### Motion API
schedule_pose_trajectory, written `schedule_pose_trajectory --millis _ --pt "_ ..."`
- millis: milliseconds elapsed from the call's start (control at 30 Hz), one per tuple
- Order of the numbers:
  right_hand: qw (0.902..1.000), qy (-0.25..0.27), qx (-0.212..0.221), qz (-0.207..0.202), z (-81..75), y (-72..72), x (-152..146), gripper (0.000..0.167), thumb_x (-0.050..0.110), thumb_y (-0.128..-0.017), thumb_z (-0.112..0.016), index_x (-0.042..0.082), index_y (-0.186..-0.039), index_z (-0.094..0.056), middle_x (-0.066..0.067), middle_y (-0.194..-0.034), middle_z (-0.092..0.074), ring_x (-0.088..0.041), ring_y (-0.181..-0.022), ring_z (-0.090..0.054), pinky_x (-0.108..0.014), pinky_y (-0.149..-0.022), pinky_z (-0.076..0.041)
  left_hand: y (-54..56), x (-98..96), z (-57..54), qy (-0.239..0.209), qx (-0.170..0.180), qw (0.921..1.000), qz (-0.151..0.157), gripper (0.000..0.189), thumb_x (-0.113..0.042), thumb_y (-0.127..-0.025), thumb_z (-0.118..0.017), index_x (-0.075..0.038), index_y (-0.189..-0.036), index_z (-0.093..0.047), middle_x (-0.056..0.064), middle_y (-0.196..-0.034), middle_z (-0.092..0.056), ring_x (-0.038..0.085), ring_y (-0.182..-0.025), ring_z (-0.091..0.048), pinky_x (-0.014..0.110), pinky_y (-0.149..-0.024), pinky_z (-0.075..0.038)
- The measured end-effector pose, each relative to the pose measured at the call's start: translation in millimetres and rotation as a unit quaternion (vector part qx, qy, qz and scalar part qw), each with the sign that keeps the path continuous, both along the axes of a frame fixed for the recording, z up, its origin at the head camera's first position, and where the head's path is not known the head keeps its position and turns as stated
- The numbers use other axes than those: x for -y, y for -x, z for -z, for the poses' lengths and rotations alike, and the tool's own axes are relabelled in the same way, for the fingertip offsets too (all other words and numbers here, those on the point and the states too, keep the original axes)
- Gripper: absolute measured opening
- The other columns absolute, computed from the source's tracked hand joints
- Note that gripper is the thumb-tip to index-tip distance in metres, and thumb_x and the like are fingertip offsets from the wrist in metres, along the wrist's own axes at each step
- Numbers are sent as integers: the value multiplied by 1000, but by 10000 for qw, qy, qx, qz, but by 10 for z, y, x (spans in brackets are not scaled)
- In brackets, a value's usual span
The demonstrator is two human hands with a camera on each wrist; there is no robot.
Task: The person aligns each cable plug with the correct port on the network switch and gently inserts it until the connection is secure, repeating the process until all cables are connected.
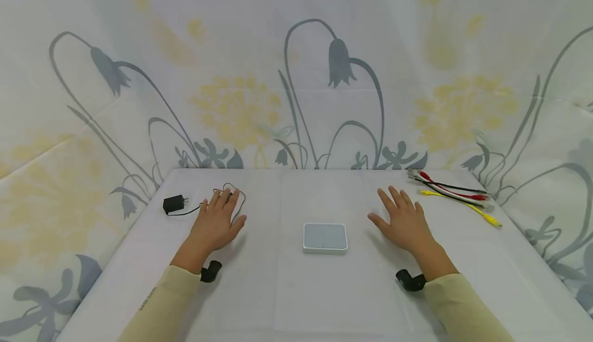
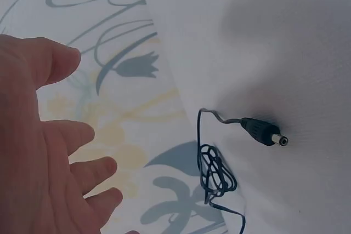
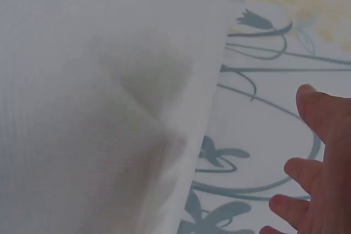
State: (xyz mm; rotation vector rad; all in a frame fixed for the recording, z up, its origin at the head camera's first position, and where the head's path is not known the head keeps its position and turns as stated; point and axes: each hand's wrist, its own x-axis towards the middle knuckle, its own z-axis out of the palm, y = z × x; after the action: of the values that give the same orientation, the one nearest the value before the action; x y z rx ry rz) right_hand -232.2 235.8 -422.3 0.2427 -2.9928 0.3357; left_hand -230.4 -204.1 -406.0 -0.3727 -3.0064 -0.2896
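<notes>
My left hand (image 1: 214, 228) is held above the left part of the table, fingers spread, with nothing in it. Under and beyond its fingertips runs the thin cord of a black power adapter (image 1: 173, 203), which lies to the hand's left. In the left wrist view the cord is bundled in a coil (image 2: 216, 173) and ends in a black barrel plug (image 2: 259, 130). A flat white box with a grey top (image 1: 325, 237) lies between the two hands, touched by neither. My right hand (image 1: 407, 223), also spread and holding nothing, hovers to the right of that box.
Several cables lie at the back right, black, red and white ones (image 1: 451, 187) in a bunch and a yellow one (image 1: 484, 214) beside them. A white cloth covers the table (image 1: 287, 301). Behind it hangs a flower-patterned curtain (image 1: 259, 48).
</notes>
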Motion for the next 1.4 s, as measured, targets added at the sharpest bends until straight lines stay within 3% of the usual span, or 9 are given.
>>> schedule_pose_trajectory --millis 533,1133,1400 --pt "9980 111 -59 -619 69 -31 253 72 51 -94 -54 13 -152 -33 -21 -157 -28 -47 -142 -25 -67 -102 -33 -31 33 84 103 -23 9994 333 56 -34 -98 -50 -8 -147 -40 24 -142 -48 43 -132 -43 58 -105 -35" --pt "9920 468 -231 -1146 78 -39 426 67 45 -93 -60 14 -149 -40 -14 -153 -36 -39 -140 -34 -60 -105 -37 -68 131 160 -16 456 9981 418 57 -34 -97 -51 -8 -147 -41 24 -138 -52 44 -126 -49 57 -101 -41" --pt "9912 513 -63 -1218 101 -53 461 66 46 -93 -60 13 -147 -43 -14 -152 -40 -38 -139 -38 -59 -103 -39 -85 147 160 -51 485 9967 646 49 -23 -96 -52 -6 -142 -48 22 -136 -53 43 -126 -50 57 -101 -40"
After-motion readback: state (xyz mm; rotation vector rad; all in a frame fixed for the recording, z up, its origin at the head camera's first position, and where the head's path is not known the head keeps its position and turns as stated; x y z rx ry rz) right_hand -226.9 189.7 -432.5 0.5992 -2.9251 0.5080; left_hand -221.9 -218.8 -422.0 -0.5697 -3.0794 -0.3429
